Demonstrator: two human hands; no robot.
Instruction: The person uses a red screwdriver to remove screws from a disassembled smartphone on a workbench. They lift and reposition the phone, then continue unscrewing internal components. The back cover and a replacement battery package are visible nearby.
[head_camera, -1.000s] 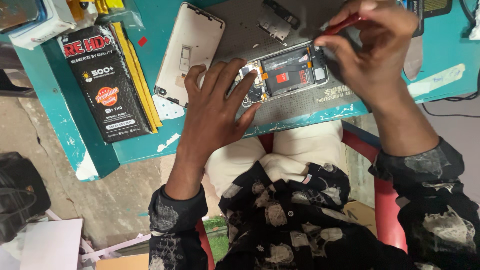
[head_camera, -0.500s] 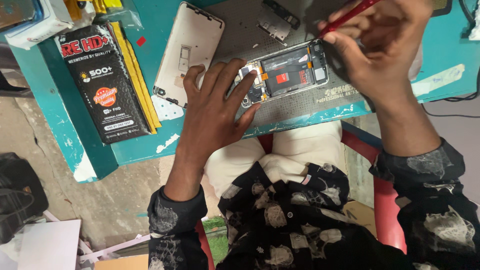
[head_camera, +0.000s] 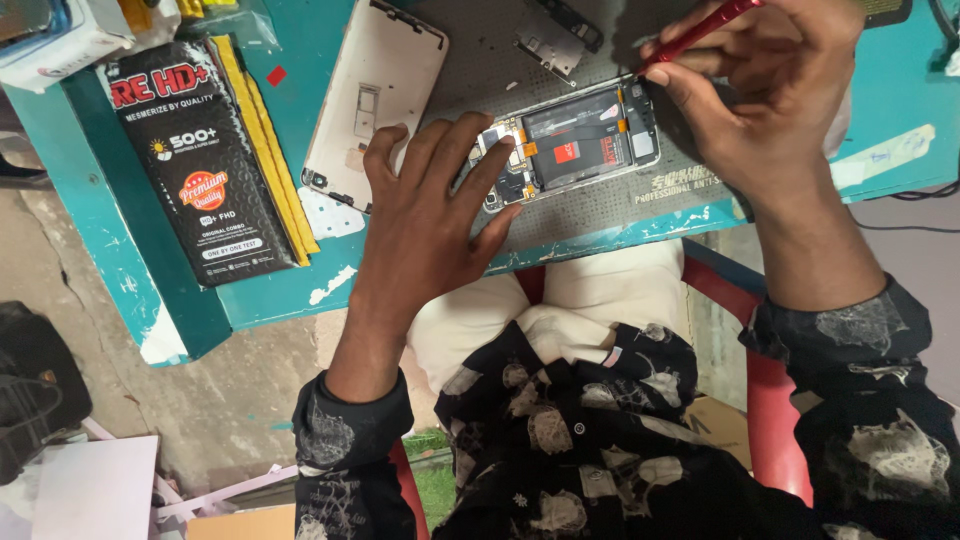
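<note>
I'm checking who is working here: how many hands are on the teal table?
2: the left hand presses flat on the opened phone; the right hand grips a red screwdriver above it.

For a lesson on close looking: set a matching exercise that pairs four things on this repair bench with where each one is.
Things:
1. opened phone
2. red tool
3. black box
4. pale back cover

Places:
A. in the right hand
B. on the teal table, left of the yellow strips
C. under the left hand fingers, on the grey mat
D. between the strips and the mat

Pairs: 1-C, 2-A, 3-B, 4-D
</note>
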